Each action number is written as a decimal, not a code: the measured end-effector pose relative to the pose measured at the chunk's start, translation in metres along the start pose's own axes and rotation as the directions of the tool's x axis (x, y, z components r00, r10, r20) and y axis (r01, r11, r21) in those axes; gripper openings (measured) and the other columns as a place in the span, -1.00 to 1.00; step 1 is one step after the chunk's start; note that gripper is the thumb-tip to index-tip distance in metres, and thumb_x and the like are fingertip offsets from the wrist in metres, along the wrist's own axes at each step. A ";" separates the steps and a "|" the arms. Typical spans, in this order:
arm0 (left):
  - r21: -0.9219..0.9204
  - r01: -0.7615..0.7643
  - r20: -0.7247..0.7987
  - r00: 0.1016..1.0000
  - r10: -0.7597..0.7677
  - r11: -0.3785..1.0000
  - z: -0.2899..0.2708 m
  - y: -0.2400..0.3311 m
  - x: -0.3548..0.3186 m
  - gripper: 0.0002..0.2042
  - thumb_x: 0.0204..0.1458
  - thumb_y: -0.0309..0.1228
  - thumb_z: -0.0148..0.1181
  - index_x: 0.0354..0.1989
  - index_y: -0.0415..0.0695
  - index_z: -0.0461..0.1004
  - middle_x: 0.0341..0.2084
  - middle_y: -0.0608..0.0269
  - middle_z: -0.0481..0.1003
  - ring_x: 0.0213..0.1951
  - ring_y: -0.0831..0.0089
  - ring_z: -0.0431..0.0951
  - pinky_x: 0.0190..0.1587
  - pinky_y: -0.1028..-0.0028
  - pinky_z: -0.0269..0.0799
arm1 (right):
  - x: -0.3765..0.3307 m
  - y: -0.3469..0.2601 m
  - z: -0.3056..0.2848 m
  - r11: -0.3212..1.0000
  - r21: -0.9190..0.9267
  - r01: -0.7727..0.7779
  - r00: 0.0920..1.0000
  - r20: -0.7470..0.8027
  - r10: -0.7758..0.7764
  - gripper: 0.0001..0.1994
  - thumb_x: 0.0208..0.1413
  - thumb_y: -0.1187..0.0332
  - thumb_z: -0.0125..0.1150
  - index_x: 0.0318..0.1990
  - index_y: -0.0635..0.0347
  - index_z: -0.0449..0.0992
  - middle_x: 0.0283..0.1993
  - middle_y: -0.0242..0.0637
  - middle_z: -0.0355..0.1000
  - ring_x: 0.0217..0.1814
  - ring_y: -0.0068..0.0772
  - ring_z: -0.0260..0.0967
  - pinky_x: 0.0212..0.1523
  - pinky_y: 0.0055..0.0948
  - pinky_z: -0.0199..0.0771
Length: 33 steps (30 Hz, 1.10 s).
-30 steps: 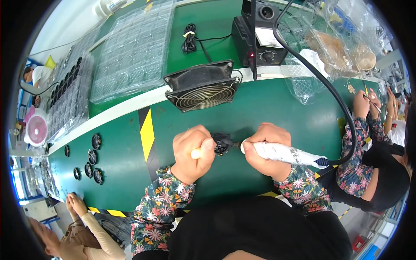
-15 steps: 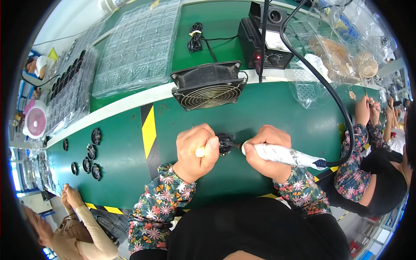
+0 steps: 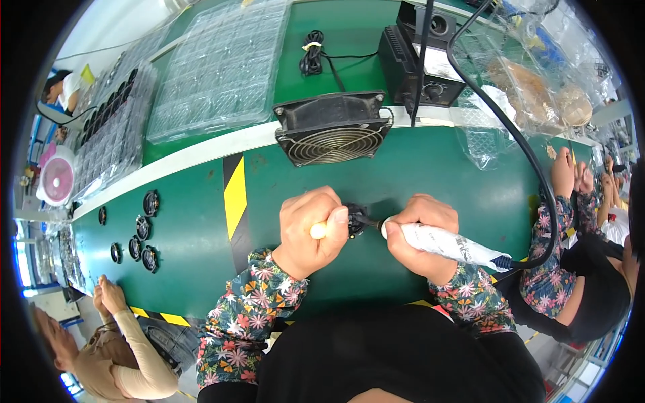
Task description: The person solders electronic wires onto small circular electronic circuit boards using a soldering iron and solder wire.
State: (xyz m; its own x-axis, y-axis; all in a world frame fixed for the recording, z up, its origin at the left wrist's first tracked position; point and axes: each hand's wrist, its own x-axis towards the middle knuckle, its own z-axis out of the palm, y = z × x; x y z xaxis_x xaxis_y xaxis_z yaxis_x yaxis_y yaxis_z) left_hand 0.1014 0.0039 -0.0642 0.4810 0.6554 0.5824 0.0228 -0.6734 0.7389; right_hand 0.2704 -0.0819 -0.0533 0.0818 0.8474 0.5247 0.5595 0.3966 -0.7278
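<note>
A soldering iron [image 3: 447, 243] with a white-wrapped handle lies in my right hand [image 3: 422, 236], thumb and fingers closed round it. Its dark tip points left and meets a small round black part [image 3: 355, 220] on the green bench. My left hand [image 3: 311, 232] is closed in a fist beside that part, and a pale yellow rounded end [image 3: 318, 230] of something slim pokes out of it. The rest of that thing is hidden in the fist. My left fingers partly cover the black part, so I cannot tell if they touch it.
Ahead stands a black fan with a wire grille [image 3: 334, 144], with a black soldering station [image 3: 420, 67] behind it. Several round black parts [image 3: 142, 227] lie to the left. Clear plastic trays [image 3: 215, 74] stand far left. The iron's cable [image 3: 504, 121] loops on the right. Co-workers sit either side.
The whole view has shifted slightly, moving the bench things a little to the right and up. My hands keep their grips, with the iron still at the black part.
</note>
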 end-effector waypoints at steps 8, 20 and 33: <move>0.006 -0.058 -0.058 0.997 0.058 0.998 0.008 -0.002 -0.002 -0.76 -0.05 -0.43 0.10 -0.69 -0.16 0.23 -0.75 0.19 0.22 -0.71 0.18 0.27 -0.66 0.30 0.14 | -0.010 -0.003 0.000 0.988 -0.048 -0.146 0.989 -0.029 0.145 -0.84 -0.11 0.44 0.24 -0.60 0.20 0.37 -0.62 -0.32 0.31 -0.64 -0.45 0.22 -0.59 -0.47 0.18; 0.015 -0.099 -0.108 0.989 0.100 0.995 0.011 -0.002 -0.003 -0.74 -0.08 -0.44 0.14 -0.71 -0.14 0.22 -0.76 0.22 0.24 -0.71 0.21 0.30 -0.67 0.31 0.17 | -0.014 0.000 0.001 0.991 -0.014 -0.136 0.988 -0.068 0.135 -0.81 -0.04 0.47 0.21 -0.56 0.25 0.32 -0.62 -0.37 0.25 -0.61 -0.59 0.11 -0.57 -0.55 0.09; -0.048 -0.039 -0.004 0.999 0.039 0.998 0.004 -0.003 -0.002 -0.72 -0.05 -0.48 0.12 -0.70 -0.18 0.18 -0.76 0.20 0.20 -0.74 0.24 0.22 -0.68 0.35 0.12 | -0.006 -0.005 -0.001 0.984 0.015 -0.180 0.984 -0.009 0.180 -0.84 -0.20 0.52 0.27 -0.64 0.16 0.38 -0.66 -0.39 0.33 -0.67 -0.42 0.26 -0.61 -0.48 0.21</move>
State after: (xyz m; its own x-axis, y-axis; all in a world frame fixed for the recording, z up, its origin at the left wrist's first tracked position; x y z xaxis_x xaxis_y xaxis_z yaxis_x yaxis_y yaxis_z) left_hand 0.1036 0.0034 -0.0686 0.4776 0.6300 0.6124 -0.0384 -0.6814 0.7309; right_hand 0.2682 -0.0892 -0.0522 0.1881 0.9018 0.3890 0.5232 0.2432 -0.8168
